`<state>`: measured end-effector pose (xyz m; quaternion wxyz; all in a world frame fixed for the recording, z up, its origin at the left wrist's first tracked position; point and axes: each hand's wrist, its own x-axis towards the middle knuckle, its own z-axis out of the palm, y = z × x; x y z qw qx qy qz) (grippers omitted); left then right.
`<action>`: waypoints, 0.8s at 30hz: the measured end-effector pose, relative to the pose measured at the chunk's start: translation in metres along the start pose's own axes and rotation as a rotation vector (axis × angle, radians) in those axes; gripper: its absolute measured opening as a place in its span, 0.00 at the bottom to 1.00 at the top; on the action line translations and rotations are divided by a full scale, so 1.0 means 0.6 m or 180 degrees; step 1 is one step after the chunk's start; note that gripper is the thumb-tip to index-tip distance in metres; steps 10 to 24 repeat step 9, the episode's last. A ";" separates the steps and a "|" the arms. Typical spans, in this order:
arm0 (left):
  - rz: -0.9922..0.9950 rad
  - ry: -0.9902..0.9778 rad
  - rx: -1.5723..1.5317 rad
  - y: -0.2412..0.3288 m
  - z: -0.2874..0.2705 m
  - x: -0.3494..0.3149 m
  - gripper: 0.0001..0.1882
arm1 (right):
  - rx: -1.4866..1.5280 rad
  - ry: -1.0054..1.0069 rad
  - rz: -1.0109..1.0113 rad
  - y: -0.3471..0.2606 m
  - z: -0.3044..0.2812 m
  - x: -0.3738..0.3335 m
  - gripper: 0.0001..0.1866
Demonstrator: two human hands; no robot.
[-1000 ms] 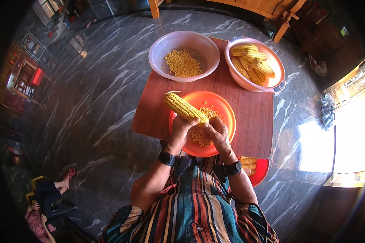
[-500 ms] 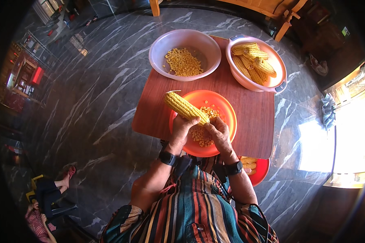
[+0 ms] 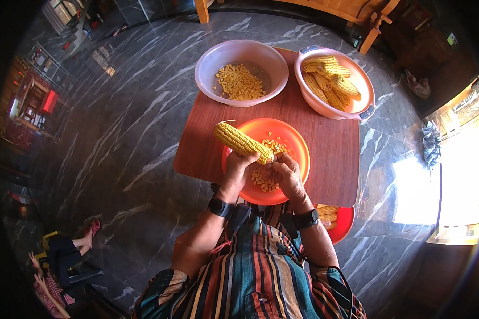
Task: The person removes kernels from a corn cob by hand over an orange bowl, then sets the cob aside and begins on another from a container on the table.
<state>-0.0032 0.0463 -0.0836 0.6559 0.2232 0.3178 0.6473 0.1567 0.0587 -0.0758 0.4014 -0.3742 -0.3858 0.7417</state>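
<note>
My left hand (image 3: 239, 169) is closed around a yellow ear of corn (image 3: 240, 142), which slants from upper left to lower right over an orange bowl (image 3: 299, 143). Bent fingers of my right hand (image 3: 286, 174) press at the ear's lower right end, where a pale patch of cob shows. What lies under those fingertips is hidden. Loose corn kernels (image 3: 266, 183) are scattered across the bottom of the bowl, below both hands. The bowl rests at the near edge of a reddish-brown wooden table (image 3: 332, 159).
A translucent whitish basin (image 3: 202, 74) with kernels stands at the table's far left. At far right, a pink handled basin (image 3: 366, 87) holds several ears. A red container (image 3: 347, 226) with more corn sits below the near right corner. Someone sits at lower left (image 3: 64, 260).
My right thumb and fingers have shifted slightly down at the ear's end, baring a pale patch. The left hand keeps its hold. The seated person's arms have moved.
</note>
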 end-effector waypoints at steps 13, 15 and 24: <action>0.0163 -0.0071 0.0288 -0.001 0.000 -0.001 0.22 | -0.0071 -0.0007 -0.0050 0.013 -0.006 0.004 0.14; 0.0163 -0.0071 0.0288 -0.001 0.000 -0.001 0.22 | -0.0071 -0.0007 -0.0050 0.013 -0.006 0.004 0.14; 0.0163 -0.0071 0.0288 -0.001 0.000 -0.001 0.22 | -0.0071 -0.0007 -0.0050 0.013 -0.006 0.004 0.14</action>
